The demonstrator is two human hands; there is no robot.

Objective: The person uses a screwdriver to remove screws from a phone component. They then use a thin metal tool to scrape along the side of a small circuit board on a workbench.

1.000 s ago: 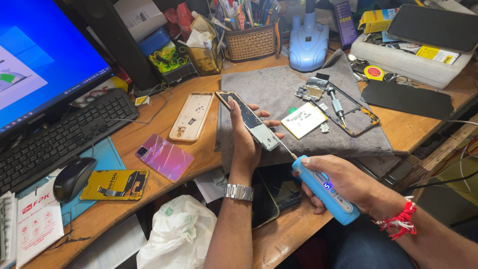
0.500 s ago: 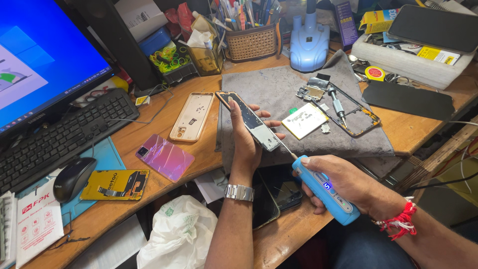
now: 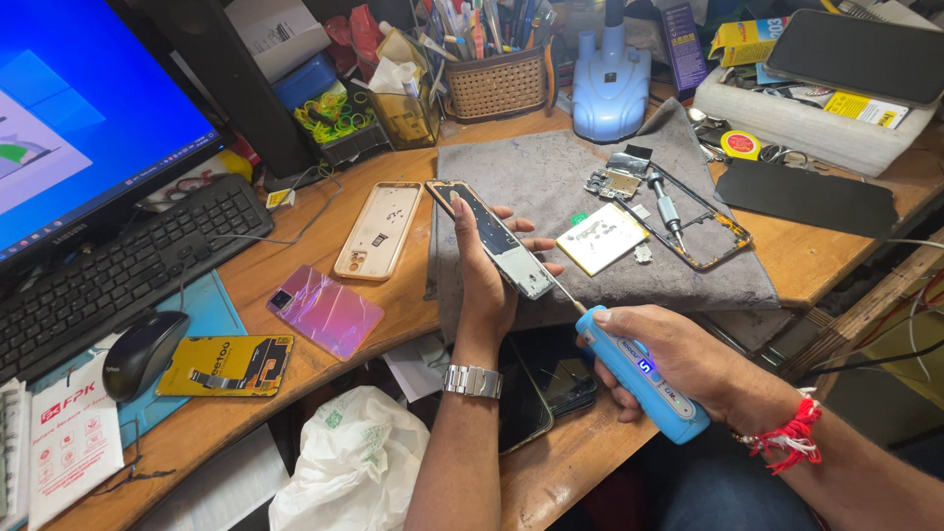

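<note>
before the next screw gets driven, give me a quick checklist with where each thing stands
1. Left hand grips the phone frame firmly: ok, fingers wrap its edge and it is held off the mat.
2. Right hand holds the blue screwdriver: ok.
3. Bit seated on a screw at the frame's lower end: cannot tell, the tip is too small to see.
4. Driver in line with the screw: cannot tell, it meets the frame at a slant.
5. Loose parts out of the way: ok, the gold plate and second frame lie apart on the grey mat.
</note>
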